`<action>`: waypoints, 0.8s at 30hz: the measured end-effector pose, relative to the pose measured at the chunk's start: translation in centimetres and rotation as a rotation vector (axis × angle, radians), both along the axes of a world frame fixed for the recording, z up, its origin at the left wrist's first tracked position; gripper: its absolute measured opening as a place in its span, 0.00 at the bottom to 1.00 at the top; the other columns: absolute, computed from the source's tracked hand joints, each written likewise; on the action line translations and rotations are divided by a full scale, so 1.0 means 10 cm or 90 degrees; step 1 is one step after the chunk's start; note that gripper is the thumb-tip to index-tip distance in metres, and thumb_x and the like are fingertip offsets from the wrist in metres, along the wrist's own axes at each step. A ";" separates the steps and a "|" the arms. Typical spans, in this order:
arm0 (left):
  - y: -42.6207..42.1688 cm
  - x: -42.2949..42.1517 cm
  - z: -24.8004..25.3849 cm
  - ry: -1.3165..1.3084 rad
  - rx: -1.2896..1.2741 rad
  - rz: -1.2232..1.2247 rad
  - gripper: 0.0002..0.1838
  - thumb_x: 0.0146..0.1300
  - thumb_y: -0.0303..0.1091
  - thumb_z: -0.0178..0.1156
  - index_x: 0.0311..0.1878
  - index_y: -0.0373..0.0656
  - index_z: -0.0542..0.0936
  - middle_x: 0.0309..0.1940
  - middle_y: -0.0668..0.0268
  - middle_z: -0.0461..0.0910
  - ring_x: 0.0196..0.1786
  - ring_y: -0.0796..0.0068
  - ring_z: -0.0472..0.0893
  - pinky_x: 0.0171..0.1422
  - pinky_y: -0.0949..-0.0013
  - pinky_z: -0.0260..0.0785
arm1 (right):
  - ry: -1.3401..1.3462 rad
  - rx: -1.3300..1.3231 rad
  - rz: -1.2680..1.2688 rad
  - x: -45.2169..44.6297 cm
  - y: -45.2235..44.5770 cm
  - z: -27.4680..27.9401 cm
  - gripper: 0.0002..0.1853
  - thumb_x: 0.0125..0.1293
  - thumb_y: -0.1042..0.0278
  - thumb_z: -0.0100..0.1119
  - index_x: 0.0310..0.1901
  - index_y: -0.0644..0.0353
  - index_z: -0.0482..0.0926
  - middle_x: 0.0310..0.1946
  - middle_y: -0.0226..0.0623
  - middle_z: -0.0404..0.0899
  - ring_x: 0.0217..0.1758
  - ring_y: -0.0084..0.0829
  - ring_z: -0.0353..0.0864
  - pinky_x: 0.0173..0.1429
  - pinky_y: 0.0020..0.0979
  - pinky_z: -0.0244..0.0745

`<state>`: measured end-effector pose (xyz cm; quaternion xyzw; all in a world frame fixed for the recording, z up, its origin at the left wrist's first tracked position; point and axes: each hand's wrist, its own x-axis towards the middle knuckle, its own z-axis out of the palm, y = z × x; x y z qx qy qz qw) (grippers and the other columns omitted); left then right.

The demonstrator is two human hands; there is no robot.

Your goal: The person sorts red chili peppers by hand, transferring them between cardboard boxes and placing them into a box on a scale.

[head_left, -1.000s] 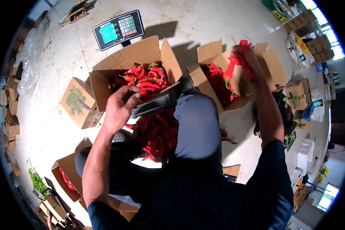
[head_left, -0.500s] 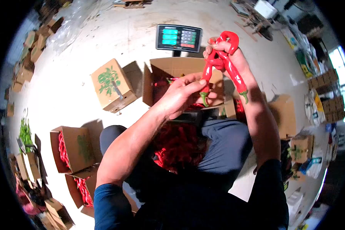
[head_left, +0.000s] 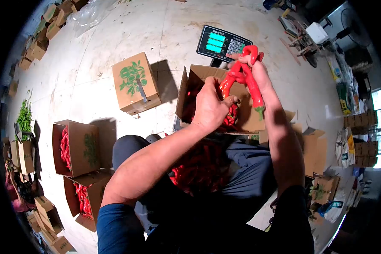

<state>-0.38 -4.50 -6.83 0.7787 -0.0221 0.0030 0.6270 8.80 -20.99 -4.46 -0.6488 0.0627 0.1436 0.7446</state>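
My right hand [head_left: 261, 76] is raised over the front of an open cardboard box [head_left: 249, 120], closed on long red chili peppers [head_left: 255, 91]. One pepper curls over the top of the fingers, and another hangs down with its green stem lowest. Beside it, my left hand [head_left: 211, 106] is closed around the lower part of a red chili pepper [head_left: 227, 84] whose top reaches the right hand. That pepper's stem is hidden. More red peppers [head_left: 229, 120] lie inside the box below. Between my legs is a heap of red peppers [head_left: 199, 169].
Behind the box stands a scale display [head_left: 224, 44] with lit green screens. A closed carton [head_left: 136, 82] with a green print sits to the left. Two open cartons of red peppers [head_left: 82, 148] stand at lower left. Flattened or open cardboard [head_left: 315, 152] lies at right.
My view has turned, so the box and scale sit further right. My left hand has moved up along its pepper and now covers the green stem. My right hand keeps its hold.
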 end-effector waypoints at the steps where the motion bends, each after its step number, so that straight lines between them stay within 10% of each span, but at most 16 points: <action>1: 0.00 0.01 0.00 -0.014 0.034 0.011 0.27 0.52 0.31 0.75 0.49 0.34 0.70 0.34 0.53 0.79 0.36 0.63 0.81 0.45 0.62 0.73 | -0.015 -0.037 -0.019 -0.02 0.01 0.01 0.22 0.63 0.59 0.57 0.52 0.68 0.77 0.36 0.41 0.82 0.34 0.29 0.83 0.39 0.26 0.78; 11: 0.13 0.11 0.01 0.195 -0.425 -0.346 0.22 0.65 0.25 0.62 0.61 0.31 0.72 0.45 0.63 0.81 0.44 0.75 0.81 0.53 0.72 0.74 | -0.114 0.069 0.055 -0.16 -0.42 0.23 0.21 0.69 0.62 0.50 0.56 0.70 0.72 0.38 0.47 0.82 0.42 0.35 0.83 0.51 0.34 0.79; 15: 0.29 0.16 0.13 0.404 -0.724 -0.554 0.23 0.71 0.21 0.48 0.68 0.28 0.64 0.54 0.48 0.78 0.57 0.52 0.81 0.62 0.57 0.78 | -0.121 0.183 0.143 -0.19 -0.47 0.19 0.21 0.70 0.62 0.46 0.56 0.70 0.71 0.37 0.47 0.82 0.41 0.36 0.82 0.52 0.35 0.78; 24: 0.26 0.10 0.11 0.317 -0.521 -0.472 0.24 0.60 0.23 0.68 0.59 0.33 0.73 0.38 0.64 0.83 0.41 0.76 0.83 0.44 0.71 0.79 | -0.156 0.046 0.126 -0.36 -0.35 0.32 0.27 0.60 0.73 0.50 0.63 0.66 0.72 0.44 0.39 0.81 0.45 0.28 0.80 0.54 0.29 0.75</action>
